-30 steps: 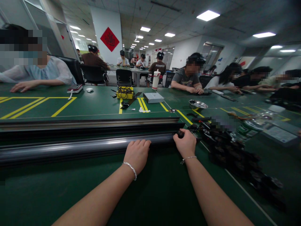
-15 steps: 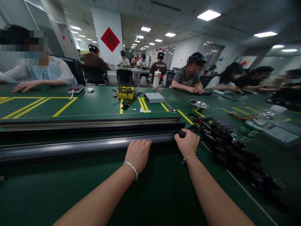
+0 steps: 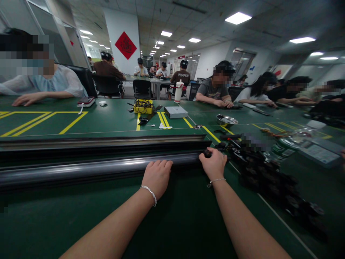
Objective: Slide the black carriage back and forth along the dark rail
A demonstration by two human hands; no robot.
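Observation:
A long, dark, glossy tube (image 3: pixel 94 167) lies across the green table, running off the left side of the view. My left hand (image 3: pixel 157 178) is closed over the tube near its right part, knuckles up, with the fingertips hidden on the far side. At the tube's right end, my right hand (image 3: pixel 215 164) grips a small black end piece (image 3: pixel 207 153) between thumb and fingers. Whether that piece is seated in the tube cannot be made out. Just behind the tube lie a black channel-shaped strip (image 3: pixel 185 144) and a long metal-faced rail (image 3: pixel 107 141), parallel to it.
Right of my hands lie a heap of black parts (image 3: pixel 272 178), a plastic bottle (image 3: pixel 287 145) and a grey box (image 3: pixel 323 153). Farther back are a metal bowl (image 3: pixel 226 119), a white box (image 3: pixel 175 112) and a yellow holder with cables (image 3: pixel 143 106). Several people sit around the tables.
Both hands keep their places on the tube and its end piece. The whole view has shifted very slightly; nothing else has visibly moved.

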